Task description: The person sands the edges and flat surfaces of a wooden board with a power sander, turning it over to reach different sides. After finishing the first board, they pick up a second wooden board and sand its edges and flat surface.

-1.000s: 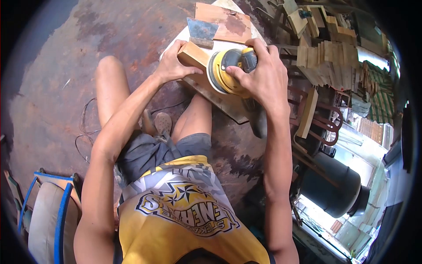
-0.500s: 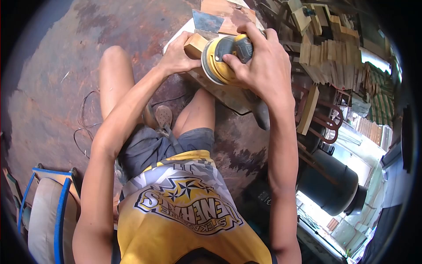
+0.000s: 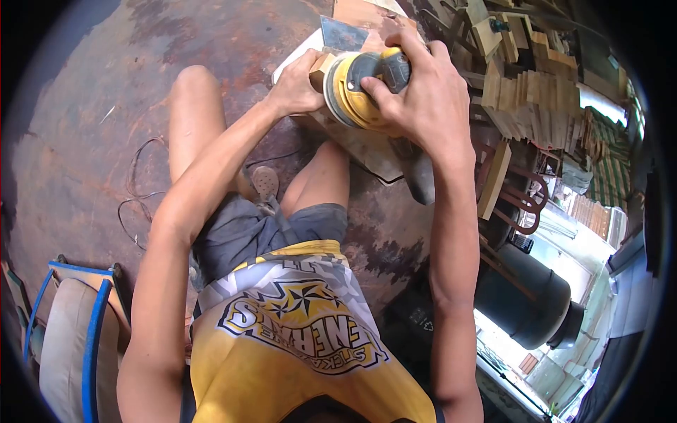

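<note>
My right hand (image 3: 427, 92) is wrapped round a yellow and black round sander (image 3: 356, 88), which is tilted with its pad facing left. That pad lies against a small wooden block (image 3: 321, 70). Gripping the block from the left is my left hand (image 3: 296, 86), its fingers closed round it. Part of the block is hidden behind the sander and my fingers. Beneath both hands is a low work surface (image 3: 367, 151), with a grey-blue flat piece (image 3: 342, 34) and a wooden board (image 3: 367, 14) at its far end.
Stacked wood pieces (image 3: 532, 102) stand at the upper right, near a long wooden bar (image 3: 495, 182). A dark drum (image 3: 525, 296) is at the right. A blue-framed chair (image 3: 95, 345) is at the lower left. Thin cable (image 3: 134, 201) lies on the stained floor (image 3: 84, 169).
The sander's pad has turned slightly and covers more of the block. My left hand has shifted a little right with the block. The whole view has moved slightly.
</note>
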A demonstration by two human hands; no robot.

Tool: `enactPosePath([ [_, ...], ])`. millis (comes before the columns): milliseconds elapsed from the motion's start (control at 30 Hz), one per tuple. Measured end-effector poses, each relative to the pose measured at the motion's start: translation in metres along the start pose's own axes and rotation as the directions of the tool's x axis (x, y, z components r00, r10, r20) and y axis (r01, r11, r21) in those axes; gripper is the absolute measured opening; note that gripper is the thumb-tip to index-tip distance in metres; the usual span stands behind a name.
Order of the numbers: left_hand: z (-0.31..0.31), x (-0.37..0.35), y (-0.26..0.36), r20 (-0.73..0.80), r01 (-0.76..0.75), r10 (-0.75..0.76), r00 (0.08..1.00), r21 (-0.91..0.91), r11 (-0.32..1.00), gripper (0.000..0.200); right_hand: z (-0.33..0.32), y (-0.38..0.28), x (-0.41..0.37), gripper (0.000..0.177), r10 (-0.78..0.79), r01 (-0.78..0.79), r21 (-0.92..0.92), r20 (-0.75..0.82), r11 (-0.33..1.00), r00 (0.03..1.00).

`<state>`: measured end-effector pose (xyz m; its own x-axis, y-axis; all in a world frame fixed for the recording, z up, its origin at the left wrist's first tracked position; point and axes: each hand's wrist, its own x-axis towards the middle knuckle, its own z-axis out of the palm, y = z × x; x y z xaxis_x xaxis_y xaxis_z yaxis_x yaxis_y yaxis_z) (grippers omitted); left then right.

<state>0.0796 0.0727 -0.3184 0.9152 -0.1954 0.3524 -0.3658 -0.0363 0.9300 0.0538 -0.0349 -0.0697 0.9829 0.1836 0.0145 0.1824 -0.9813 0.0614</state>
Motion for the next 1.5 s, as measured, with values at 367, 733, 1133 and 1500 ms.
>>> enactPosePath([
  [367, -0.006, -0.008, -0.001, 0.105, 0.155, -0.147, 0.984, -0.072, 0.985, 0.069, -0.008, 0.012, -0.010, 0.056, 0.049, -0.048, 0.070, -0.012, 0.996, 0.999],
  [733, -0.024, 0.008, -0.010, 0.333, 0.092, -0.057, 0.941, -0.088, 0.992, 0.055, 0.003, -0.009, 0.012, 0.058, 0.288, -0.285, 0.143, -0.006, 0.948, 0.957],
  [1133, -0.052, 0.028, 0.017, 0.367, -0.025, -0.046, 0.929, 0.187, 0.982, 0.058, 0.018, 0.034, -0.040, 0.042, 0.500, -0.459, 0.290, -0.080, 0.839, 0.863],
  [1500, -0.036, 0.003, 0.028, 0.185, -0.394, 0.349, 0.919, 0.489, 0.778, 0.037, 0.008, 0.101, -0.081, 0.062, 0.458, -0.445, 0.269, 0.017, 0.854, 0.889],
])
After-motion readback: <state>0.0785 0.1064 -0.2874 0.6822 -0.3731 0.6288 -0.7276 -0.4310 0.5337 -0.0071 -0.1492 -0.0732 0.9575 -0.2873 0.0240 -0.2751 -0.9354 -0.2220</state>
